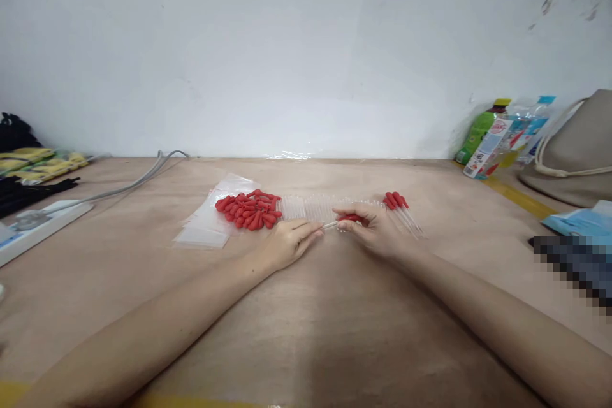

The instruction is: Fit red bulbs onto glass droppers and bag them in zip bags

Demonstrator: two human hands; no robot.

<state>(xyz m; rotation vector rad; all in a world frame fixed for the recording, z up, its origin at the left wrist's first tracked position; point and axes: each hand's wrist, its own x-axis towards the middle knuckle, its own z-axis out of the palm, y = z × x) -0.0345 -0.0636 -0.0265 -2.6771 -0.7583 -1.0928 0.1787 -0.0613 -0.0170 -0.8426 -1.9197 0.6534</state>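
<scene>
Crosswise, both hands (289, 245) (380, 233) pinch a slim tube (329, 225), its red bulb (352, 218) seemingly pointing right.

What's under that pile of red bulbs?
The red bulbs lie partly over flat plastic bags, which show left of and behind the pile; what's under its middle is hidden.

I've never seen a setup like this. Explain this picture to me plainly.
There is no machine: a person works with bare hands, seen by a camera worn on the head, looking forward and down. On the table lie a pile of red bulbs, partly over clear plastic bags, a row of clear tubes and, at right, some bulb-tipped tubes. The left hand pinches a thin tube; the right hand holds one red bulb. Whether these two are joined, I cannot tell.
</scene>
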